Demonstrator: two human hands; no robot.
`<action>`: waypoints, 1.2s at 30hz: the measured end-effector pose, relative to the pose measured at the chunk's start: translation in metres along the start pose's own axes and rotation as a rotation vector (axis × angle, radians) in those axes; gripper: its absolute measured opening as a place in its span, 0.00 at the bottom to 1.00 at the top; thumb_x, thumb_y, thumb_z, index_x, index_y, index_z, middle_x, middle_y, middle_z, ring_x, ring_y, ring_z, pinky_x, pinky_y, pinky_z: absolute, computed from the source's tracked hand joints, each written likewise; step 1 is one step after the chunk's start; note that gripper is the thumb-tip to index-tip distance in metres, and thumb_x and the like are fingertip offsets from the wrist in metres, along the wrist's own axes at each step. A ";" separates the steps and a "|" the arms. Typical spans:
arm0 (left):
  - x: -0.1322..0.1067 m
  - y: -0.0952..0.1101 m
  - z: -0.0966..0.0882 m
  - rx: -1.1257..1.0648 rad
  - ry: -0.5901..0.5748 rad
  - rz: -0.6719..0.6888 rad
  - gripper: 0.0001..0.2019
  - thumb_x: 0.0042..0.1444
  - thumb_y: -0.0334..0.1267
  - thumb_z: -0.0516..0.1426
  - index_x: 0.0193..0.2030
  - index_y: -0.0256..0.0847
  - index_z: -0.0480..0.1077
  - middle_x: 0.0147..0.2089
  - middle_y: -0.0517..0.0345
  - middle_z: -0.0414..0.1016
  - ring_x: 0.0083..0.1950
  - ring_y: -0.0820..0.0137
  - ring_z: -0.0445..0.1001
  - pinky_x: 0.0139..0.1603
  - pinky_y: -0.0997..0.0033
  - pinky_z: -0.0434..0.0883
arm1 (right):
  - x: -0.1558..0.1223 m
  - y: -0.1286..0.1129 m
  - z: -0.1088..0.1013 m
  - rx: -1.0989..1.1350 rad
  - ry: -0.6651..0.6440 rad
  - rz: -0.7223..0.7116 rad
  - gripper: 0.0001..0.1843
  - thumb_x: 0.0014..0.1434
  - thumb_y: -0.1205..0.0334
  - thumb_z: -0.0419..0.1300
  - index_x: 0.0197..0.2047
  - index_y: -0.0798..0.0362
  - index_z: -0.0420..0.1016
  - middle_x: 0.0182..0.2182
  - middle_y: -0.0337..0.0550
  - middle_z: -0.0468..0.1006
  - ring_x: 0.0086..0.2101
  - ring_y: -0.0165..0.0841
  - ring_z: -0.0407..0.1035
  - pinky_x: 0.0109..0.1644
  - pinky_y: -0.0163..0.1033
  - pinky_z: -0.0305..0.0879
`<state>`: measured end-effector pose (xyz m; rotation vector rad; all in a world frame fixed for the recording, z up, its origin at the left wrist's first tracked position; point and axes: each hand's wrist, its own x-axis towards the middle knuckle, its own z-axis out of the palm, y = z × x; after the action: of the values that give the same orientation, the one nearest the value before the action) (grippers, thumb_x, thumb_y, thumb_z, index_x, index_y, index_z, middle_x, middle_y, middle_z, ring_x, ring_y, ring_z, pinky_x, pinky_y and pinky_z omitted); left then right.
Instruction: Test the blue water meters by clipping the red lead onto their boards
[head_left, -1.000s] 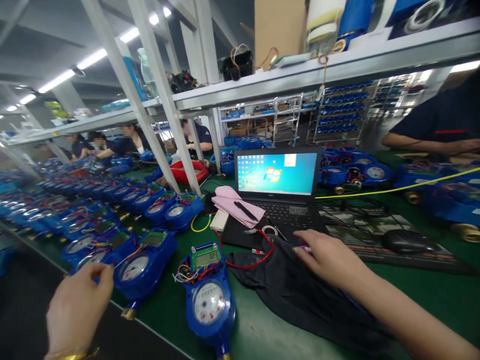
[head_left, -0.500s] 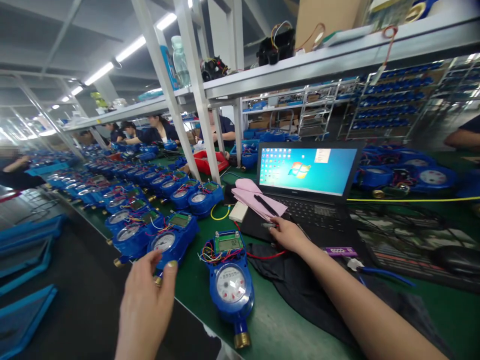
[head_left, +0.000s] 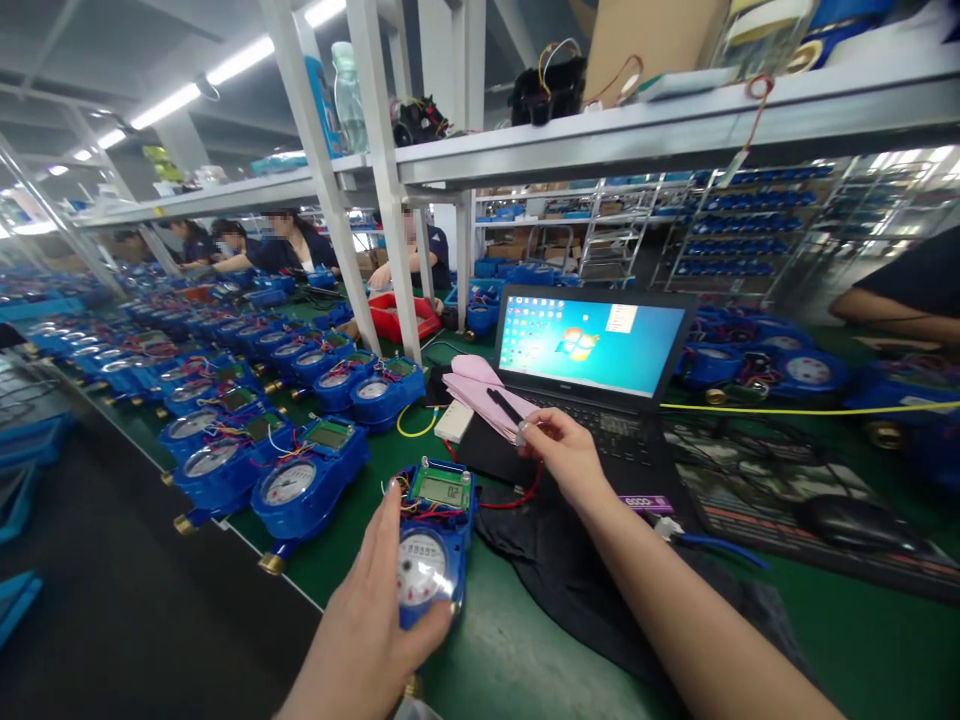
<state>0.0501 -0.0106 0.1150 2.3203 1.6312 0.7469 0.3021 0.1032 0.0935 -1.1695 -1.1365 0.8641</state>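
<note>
Water meter (head_left: 427, 560), blue-bodied with a round dial, lies on the green bench (head_left: 502, 645) towards 7 o'clock from the middle of the view, its LCD display (head_left: 439, 490) at its far end. The left hand (head_left: 364, 605) has just changed place: half a second ago it was by the neighbouring meter (head_left: 292, 490), at this one's 9 o'clock; now it comes around this meter from 8 o'clock. Its fingers are spread wide, with the thumb over the dial's lower edge; whether they grip cannot be told. At 2 o'clock from the meter, before the laptop (head_left: 592, 345), the right hand (head_left: 571, 465) has its fingers pinched on a small connector (head_left: 521, 437), seemingly the end of the red lead (head_left: 510, 504). With the left hand now here as well, the work in hand appears to centre on this meter and that lead.
</note>
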 end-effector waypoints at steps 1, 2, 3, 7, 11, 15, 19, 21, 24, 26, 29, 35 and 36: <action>0.003 -0.007 -0.008 -0.022 -0.068 0.049 0.44 0.52 0.39 0.54 0.70 0.44 0.31 0.70 0.43 0.49 0.65 0.51 0.60 0.59 0.47 0.66 | -0.001 -0.003 0.002 0.037 0.005 0.000 0.18 0.48 0.50 0.66 0.31 0.54 0.67 0.20 0.32 0.70 0.21 0.27 0.67 0.26 0.34 0.63; 0.007 -0.012 -0.017 -0.043 -0.140 0.093 0.45 0.52 0.37 0.55 0.70 0.46 0.31 0.71 0.46 0.48 0.66 0.52 0.58 0.61 0.48 0.64 | -0.002 -0.006 0.003 0.071 0.007 0.004 0.18 0.46 0.51 0.67 0.30 0.53 0.65 0.19 0.32 0.70 0.20 0.27 0.66 0.26 0.34 0.63; 0.011 -0.016 -0.025 -0.059 -0.207 0.134 0.45 0.51 0.36 0.55 0.70 0.47 0.31 0.71 0.49 0.47 0.67 0.54 0.57 0.62 0.50 0.63 | -0.003 -0.009 0.005 0.102 0.005 0.012 0.19 0.43 0.51 0.68 0.30 0.52 0.64 0.18 0.31 0.70 0.20 0.27 0.65 0.25 0.33 0.62; 0.023 -0.017 -0.050 -0.030 -0.375 0.206 0.44 0.50 0.30 0.53 0.70 0.51 0.34 0.71 0.56 0.45 0.68 0.58 0.54 0.63 0.53 0.60 | -0.008 -0.022 0.003 0.184 -0.046 0.064 0.25 0.38 0.49 0.70 0.32 0.51 0.61 0.20 0.31 0.71 0.20 0.27 0.65 0.26 0.33 0.61; 0.026 -0.010 -0.039 0.094 -0.320 0.219 0.43 0.51 0.34 0.54 0.71 0.43 0.36 0.71 0.48 0.47 0.67 0.55 0.55 0.62 0.50 0.60 | -0.025 -0.036 -0.015 0.183 -0.166 0.154 0.28 0.39 0.48 0.70 0.38 0.53 0.66 0.23 0.35 0.73 0.24 0.29 0.68 0.27 0.33 0.61; 0.025 -0.009 -0.012 0.175 -0.139 0.150 0.45 0.51 0.47 0.57 0.69 0.29 0.40 0.65 0.32 0.59 0.62 0.49 0.64 0.59 0.46 0.67 | -0.066 -0.036 -0.039 0.122 -0.349 0.322 0.23 0.46 0.45 0.66 0.36 0.55 0.69 0.22 0.38 0.73 0.23 0.30 0.70 0.26 0.32 0.60; 0.027 -0.010 -0.006 0.178 -0.110 0.180 0.43 0.52 0.46 0.56 0.69 0.32 0.41 0.62 0.35 0.64 0.59 0.50 0.67 0.57 0.48 0.69 | -0.097 -0.008 -0.058 0.001 -0.479 0.394 0.22 0.49 0.42 0.63 0.30 0.55 0.68 0.25 0.45 0.76 0.28 0.35 0.73 0.30 0.37 0.65; 0.033 -0.009 -0.013 0.150 -0.185 0.219 0.43 0.51 0.42 0.57 0.70 0.36 0.40 0.63 0.39 0.62 0.62 0.52 0.64 0.60 0.48 0.66 | -0.096 0.009 -0.066 -0.077 -0.443 0.326 0.22 0.49 0.42 0.63 0.29 0.54 0.67 0.26 0.42 0.75 0.29 0.33 0.71 0.33 0.38 0.65; 0.042 -0.003 -0.027 0.107 -0.362 0.251 0.42 0.48 0.38 0.57 0.69 0.40 0.43 0.67 0.44 0.57 0.67 0.52 0.57 0.66 0.44 0.57 | -0.081 0.020 -0.073 -0.180 -0.352 0.212 0.19 0.52 0.43 0.60 0.31 0.52 0.67 0.23 0.35 0.69 0.26 0.31 0.66 0.32 0.37 0.64; 0.045 0.003 -0.033 0.090 -0.450 0.256 0.42 0.47 0.36 0.57 0.69 0.41 0.44 0.69 0.47 0.53 0.69 0.54 0.52 0.68 0.42 0.51 | -0.074 0.011 -0.073 -0.243 -0.333 0.144 0.16 0.53 0.47 0.60 0.32 0.52 0.70 0.23 0.35 0.69 0.26 0.31 0.65 0.32 0.37 0.64; 0.043 0.009 -0.034 0.080 -0.459 0.244 0.43 0.49 0.38 0.57 0.70 0.40 0.40 0.70 0.46 0.50 0.70 0.55 0.49 0.68 0.39 0.45 | -0.074 -0.022 -0.063 -0.303 -0.327 0.046 0.12 0.53 0.52 0.62 0.34 0.52 0.75 0.29 0.40 0.75 0.31 0.34 0.68 0.37 0.39 0.67; 0.029 0.008 -0.018 0.050 -0.277 0.301 0.45 0.52 0.52 0.60 0.69 0.39 0.40 0.68 0.42 0.54 0.68 0.55 0.55 0.68 0.41 0.49 | -0.094 -0.075 -0.015 -0.160 -0.428 -0.183 0.07 0.56 0.60 0.61 0.38 0.53 0.76 0.29 0.41 0.78 0.28 0.32 0.73 0.32 0.34 0.71; 0.028 0.008 -0.016 0.060 -0.251 0.309 0.43 0.51 0.52 0.60 0.68 0.38 0.44 0.67 0.42 0.57 0.67 0.55 0.57 0.68 0.42 0.52 | -0.097 -0.076 -0.008 -0.172 -0.432 -0.246 0.06 0.56 0.62 0.61 0.37 0.53 0.76 0.28 0.40 0.78 0.27 0.31 0.72 0.31 0.33 0.70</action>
<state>0.0556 0.0102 0.1398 2.6189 1.2232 0.4402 0.2831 -0.0066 0.1469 -0.9757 -1.6983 0.8619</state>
